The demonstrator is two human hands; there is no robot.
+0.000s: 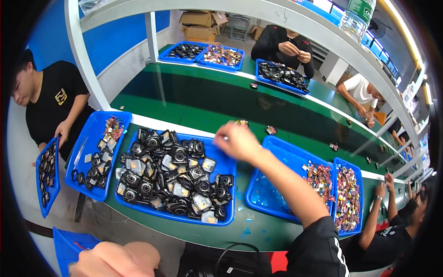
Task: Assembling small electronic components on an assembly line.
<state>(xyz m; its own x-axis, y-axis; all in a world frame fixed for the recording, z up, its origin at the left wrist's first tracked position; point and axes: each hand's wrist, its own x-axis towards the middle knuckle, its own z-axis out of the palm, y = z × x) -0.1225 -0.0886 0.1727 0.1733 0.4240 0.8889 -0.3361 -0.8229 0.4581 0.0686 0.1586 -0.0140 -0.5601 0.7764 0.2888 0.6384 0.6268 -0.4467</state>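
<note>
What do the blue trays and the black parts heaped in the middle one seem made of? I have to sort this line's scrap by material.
Blue trays: likely moulded plastic, from the even saturated colour and soft sheen on thin raised walls. Black parts: probably plastic housings, dark and semi-glossy with round lens-like rings; the pale square patches on them could be metal or film, too small to tell.

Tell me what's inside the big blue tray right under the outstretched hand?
The big blue tray holds a heap of small black camera-like modules, some with pale square parts showing. The right hand reaches past its far edge. Whatever lies beneath the heap is covered.
</note>
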